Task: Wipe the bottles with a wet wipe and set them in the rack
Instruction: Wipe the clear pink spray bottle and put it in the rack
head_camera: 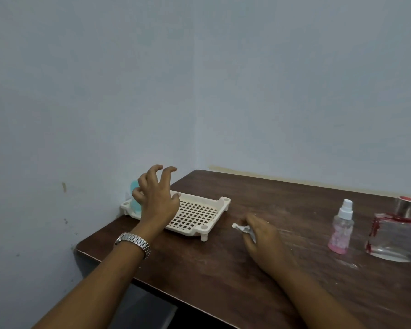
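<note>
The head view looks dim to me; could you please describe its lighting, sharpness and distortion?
Head view: dim, even, bluish light, only soft shadows on the table; the teal bottle behind the left hand looks soft; the table's edges run nearly straight, so little distortion shows; faint glare on the silver cap of the square glass bottle.

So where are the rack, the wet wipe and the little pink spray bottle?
rack (224,200), head view, its far right corner.
wet wipe (239,227), head view, the crumpled tip that shows.
pink spray bottle (341,230), head view, its clear body.
</note>
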A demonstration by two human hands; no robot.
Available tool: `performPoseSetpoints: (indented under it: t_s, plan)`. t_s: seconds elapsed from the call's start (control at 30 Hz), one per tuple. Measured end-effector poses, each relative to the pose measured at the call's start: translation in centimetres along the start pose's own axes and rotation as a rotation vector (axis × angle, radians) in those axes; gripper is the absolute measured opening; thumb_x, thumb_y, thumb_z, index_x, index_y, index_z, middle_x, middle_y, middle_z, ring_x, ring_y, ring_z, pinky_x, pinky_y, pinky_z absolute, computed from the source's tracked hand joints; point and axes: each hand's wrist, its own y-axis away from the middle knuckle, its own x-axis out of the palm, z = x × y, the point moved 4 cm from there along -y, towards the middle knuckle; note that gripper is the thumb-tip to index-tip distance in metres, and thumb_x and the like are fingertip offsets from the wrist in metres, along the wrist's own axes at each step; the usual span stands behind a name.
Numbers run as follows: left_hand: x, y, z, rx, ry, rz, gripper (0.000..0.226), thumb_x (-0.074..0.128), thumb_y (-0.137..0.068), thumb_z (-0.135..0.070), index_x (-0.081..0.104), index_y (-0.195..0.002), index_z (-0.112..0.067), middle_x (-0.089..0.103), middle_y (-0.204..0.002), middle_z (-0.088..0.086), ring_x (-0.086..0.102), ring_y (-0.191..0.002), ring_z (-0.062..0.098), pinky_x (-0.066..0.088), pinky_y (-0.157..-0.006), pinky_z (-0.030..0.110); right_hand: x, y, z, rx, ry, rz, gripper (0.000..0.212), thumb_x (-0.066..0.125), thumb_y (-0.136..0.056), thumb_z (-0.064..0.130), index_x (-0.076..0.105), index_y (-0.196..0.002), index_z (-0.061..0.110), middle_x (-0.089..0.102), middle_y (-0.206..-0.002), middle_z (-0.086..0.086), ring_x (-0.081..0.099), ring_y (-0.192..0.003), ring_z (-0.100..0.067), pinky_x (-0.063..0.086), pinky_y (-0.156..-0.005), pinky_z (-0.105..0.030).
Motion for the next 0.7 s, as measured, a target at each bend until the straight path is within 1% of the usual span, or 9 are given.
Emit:
performPoseSetpoints:
  t_s: [0.13, 0.17, 0.27, 0.37, 0.43, 0.5, 0.57, 0.63, 0.7]
  plan:
    - [0.6, 1.0, -5.0, 0.137, 0.132, -0.042, 0.054, 0.068, -0.079, -0.018, 0.047, -0.126, -0.034, 0.031, -0.141, -0.004, 0.018, -0.126, 0.016, 0.018, -0.093, 0.038, -2.8, 1.6, -0.3, -0.118, 0.105, 0.01, 0.006, 0.05, -0.086, 0.016, 0.055, -0.086, 0.019, 0.057, -0.081, 0.008, 0.048, -0.071, -0.004, 0.037, -0.062, -0.019]
    - [1.0, 1.4, -6.5, 0.156, 0.176, -0.026, 0.052, 0.068, -0.079, -0.018, 0.049, -0.125, -0.034, 0.031, -0.14, -0.005, 0.018, -0.127, 0.015, 0.018, -0.093, 0.038, -3.8, 2.2, -0.4, -0.164, 0.144, 0.008, 0.01, 0.046, -0.088, 0.02, 0.056, -0.087, 0.018, 0.058, -0.084, 0.007, 0.051, -0.074, -0.008, 0.041, -0.065, -0.022]
    - [3.1, 2.5, -11.5, 0.205, 0.333, 0.093, 0.043, 0.066, -0.083, -0.019, 0.052, -0.12, -0.034, 0.032, -0.138, -0.008, 0.017, -0.128, 0.011, 0.019, -0.099, 0.039, -6.9, 4.1, -1.0, -0.364, 0.272, 0.011, 0.016, 0.041, -0.096, 0.019, 0.056, -0.093, 0.015, 0.062, -0.094, 0.003, 0.057, -0.082, -0.014, 0.047, -0.074, -0.023]
    - [5.5, 3.9, -16.9, 0.258, 0.538, 0.265, 0.031, 0.064, -0.086, -0.024, 0.056, -0.113, -0.036, 0.039, -0.13, -0.015, 0.024, -0.126, 0.007, 0.019, -0.094, 0.032, -9.5, 5.7, -2.1, -0.49, 0.346, -0.016, 0.011, 0.052, -0.092, 0.008, 0.056, -0.101, 0.012, 0.061, -0.102, -0.003, 0.057, -0.093, -0.016, 0.045, -0.082, -0.022]
    - [7.3, 5.1, -20.2, 0.291, 0.672, 0.411, 0.023, 0.063, -0.087, -0.032, 0.058, -0.108, -0.04, 0.046, -0.125, -0.019, 0.031, -0.125, 0.006, 0.023, -0.096, 0.032, -11.1, 6.5, -3.2, -0.477, 0.368, -0.066, 0.012, 0.053, -0.091, 0.007, 0.056, -0.102, 0.011, 0.06, -0.104, -0.005, 0.057, -0.097, -0.017, 0.045, -0.084, -0.023]
    - [9.4, 6.3, -23.2, 0.289, 0.832, 0.584, 0.019, 0.062, -0.088, -0.039, 0.058, -0.106, -0.043, 0.051, -0.121, -0.021, 0.037, -0.125, 0.007, 0.031, -0.104, 0.038, -12.4, 6.8, -4.2, -0.397, 0.365, -0.137, 0.013, 0.053, -0.089, 0.009, 0.057, -0.101, 0.012, 0.058, -0.108, -0.004, 0.056, -0.101, -0.015, 0.045, -0.087, -0.022]
    - [11.2, 7.2, -25.5, 0.243, 0.977, 0.722, 0.018, 0.062, -0.09, -0.037, 0.061, -0.108, -0.039, 0.056, -0.121, -0.016, 0.044, -0.122, 0.007, 0.039, -0.105, 0.041, -13.4, 6.7, -5.2, -0.295, 0.342, -0.223, 0.015, 0.051, -0.086, 0.012, 0.055, -0.1, 0.016, 0.053, -0.113, 0.0, 0.053, -0.104, -0.012, 0.043, -0.09, -0.019]
    - [12.5, 7.7, -27.1, 0.181, 1.12, 0.818, 0.02, 0.062, -0.091, -0.029, 0.063, -0.111, -0.032, 0.062, -0.12, -0.007, 0.053, -0.118, 0.009, 0.046, -0.102, 0.036, -14.2, 6.4, -6.0, -0.223, 0.308, -0.302, 0.019, 0.05, -0.084, 0.01, 0.052, -0.102, 0.017, 0.049, -0.115, 0.002, 0.05, -0.106, -0.011, 0.04, -0.092, -0.017]
    - [13.2, 7.9, -28.0, 0.159, 1.222, 0.901, 0.022, 0.06, -0.093, -0.016, 0.061, -0.112, -0.025, 0.063, -0.116, -0.002, 0.058, -0.112, 0.01, 0.049, -0.095, 0.025, -14.8, 6.2, -6.5, -0.167, 0.256, -0.367, 0.023, 0.051, -0.082, 0.004, 0.051, -0.102, 0.016, 0.051, -0.111, 0.002, 0.049, -0.106, -0.007, 0.039, -0.092, -0.015]
